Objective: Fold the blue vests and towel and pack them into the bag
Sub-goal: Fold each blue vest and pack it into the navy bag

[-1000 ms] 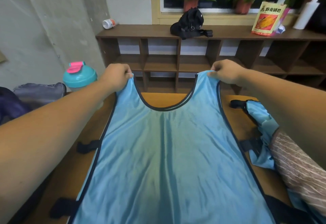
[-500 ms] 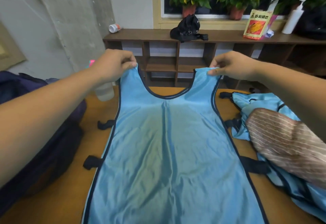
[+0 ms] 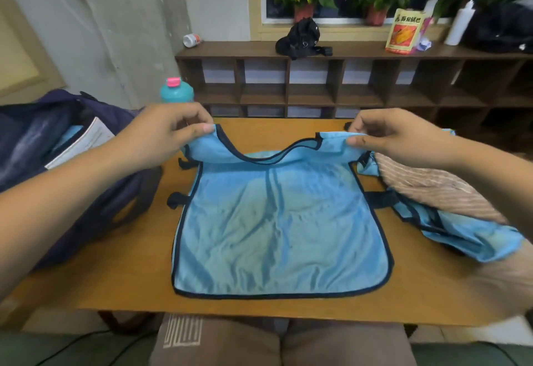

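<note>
Two shoulder straps of the blue vest [image 3: 277,221] are pinched, one in the left hand [image 3: 161,132], one in the right hand [image 3: 395,137], held above the table [image 3: 129,279]. I see its body lying flat mid-table. The open dark bag [image 3: 57,149] sits left; the striped towel [image 3: 432,189] lies on another blue vest [image 3: 467,235], right.

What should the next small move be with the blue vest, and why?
Probably bring both shoulder straps toward the near hem, folding the vest in half: the left hand and right hand each pinch a raised strap, while its body lies flat.
</note>
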A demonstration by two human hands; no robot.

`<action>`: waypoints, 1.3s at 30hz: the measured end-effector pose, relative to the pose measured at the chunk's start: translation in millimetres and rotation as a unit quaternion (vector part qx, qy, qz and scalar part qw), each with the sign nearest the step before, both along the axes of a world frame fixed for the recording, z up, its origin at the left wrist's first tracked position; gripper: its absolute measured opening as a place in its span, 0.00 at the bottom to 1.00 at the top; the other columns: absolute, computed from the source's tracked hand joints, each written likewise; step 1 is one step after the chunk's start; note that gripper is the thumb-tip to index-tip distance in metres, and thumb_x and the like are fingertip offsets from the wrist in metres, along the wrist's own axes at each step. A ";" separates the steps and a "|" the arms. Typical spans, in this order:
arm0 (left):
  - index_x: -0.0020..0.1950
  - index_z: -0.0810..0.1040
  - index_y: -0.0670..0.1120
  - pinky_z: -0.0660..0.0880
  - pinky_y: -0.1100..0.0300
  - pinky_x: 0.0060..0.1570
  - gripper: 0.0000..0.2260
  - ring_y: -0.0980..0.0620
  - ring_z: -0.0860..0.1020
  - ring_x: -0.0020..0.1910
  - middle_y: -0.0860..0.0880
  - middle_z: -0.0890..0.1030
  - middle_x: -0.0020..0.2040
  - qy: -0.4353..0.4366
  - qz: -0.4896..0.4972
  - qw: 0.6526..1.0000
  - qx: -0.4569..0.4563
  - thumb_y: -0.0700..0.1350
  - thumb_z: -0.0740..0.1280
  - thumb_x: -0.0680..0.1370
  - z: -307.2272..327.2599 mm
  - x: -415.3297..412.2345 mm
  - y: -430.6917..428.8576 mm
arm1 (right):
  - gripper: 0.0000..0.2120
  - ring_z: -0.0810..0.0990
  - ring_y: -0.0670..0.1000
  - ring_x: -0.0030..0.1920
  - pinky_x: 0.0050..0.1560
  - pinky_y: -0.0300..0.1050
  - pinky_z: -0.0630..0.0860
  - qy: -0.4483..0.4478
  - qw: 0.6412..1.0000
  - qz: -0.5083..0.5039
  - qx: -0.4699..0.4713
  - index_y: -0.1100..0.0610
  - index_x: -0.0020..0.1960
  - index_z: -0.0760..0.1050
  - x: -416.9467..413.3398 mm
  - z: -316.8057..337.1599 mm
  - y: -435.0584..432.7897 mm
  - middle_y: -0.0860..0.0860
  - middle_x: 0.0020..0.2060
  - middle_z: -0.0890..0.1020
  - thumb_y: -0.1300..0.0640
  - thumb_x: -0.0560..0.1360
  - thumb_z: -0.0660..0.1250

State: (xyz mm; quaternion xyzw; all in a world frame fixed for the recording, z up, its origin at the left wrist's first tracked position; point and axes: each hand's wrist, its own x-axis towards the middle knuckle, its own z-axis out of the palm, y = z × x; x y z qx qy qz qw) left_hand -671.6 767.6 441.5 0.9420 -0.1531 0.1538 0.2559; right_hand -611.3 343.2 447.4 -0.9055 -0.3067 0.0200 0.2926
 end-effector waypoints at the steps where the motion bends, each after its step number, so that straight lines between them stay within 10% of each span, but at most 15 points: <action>1: 0.51 0.83 0.53 0.75 0.57 0.43 0.06 0.53 0.81 0.42 0.53 0.84 0.43 0.001 -0.006 1.000 -0.007 0.54 0.69 0.83 -4.7 -13.2 -1.5 | 0.07 0.85 0.54 0.49 0.56 0.65 0.80 -0.003 1.000 0.002 0.001 0.48 0.50 0.80 -12.7 -6.7 -3.5 0.50 0.46 0.86 0.45 0.81 0.70; 14: 0.54 0.85 0.56 0.77 0.57 0.46 0.12 0.55 0.83 0.48 0.58 0.82 0.49 0.012 -0.097 0.995 0.038 0.61 0.66 0.81 -78.9 -112.9 -1.2 | 0.01 0.83 0.46 0.48 0.45 0.51 0.78 -0.069 0.993 0.085 -0.042 0.45 0.52 0.79 -117.1 -76.2 -39.8 0.41 0.46 0.83 0.51 0.83 0.69; 21: 0.53 0.87 0.59 0.79 0.55 0.49 0.13 0.55 0.83 0.51 0.59 0.83 0.51 0.081 -0.141 0.985 0.048 0.64 0.67 0.79 -103.6 -126.8 1.3 | 0.15 0.80 0.46 0.50 0.49 0.46 0.77 -0.053 0.987 0.111 -0.099 0.43 0.51 0.77 -131.3 -102.9 -46.5 0.41 0.48 0.78 0.64 0.77 0.72; 35: 0.51 0.88 0.58 0.81 0.51 0.43 0.09 0.52 0.85 0.40 0.57 0.87 0.44 0.198 -0.084 0.976 0.017 0.58 0.69 0.82 -113.0 -141.8 1.3 | 0.03 0.77 0.44 0.49 0.50 0.47 0.75 -0.065 0.980 0.112 -0.148 0.43 0.50 0.78 -138.7 -111.9 -49.9 0.41 0.45 0.77 0.51 0.78 0.66; 39: 0.49 0.86 0.56 0.80 0.49 0.42 0.06 0.51 0.83 0.39 0.54 0.86 0.44 0.111 -0.022 0.993 -0.012 0.52 0.69 0.82 -105.0 -129.6 -3.0 | 0.05 0.79 0.45 0.51 0.51 0.48 0.76 -0.094 0.988 0.077 -0.099 0.45 0.52 0.77 -125.3 -107.9 -40.6 0.40 0.47 0.79 0.51 0.85 0.64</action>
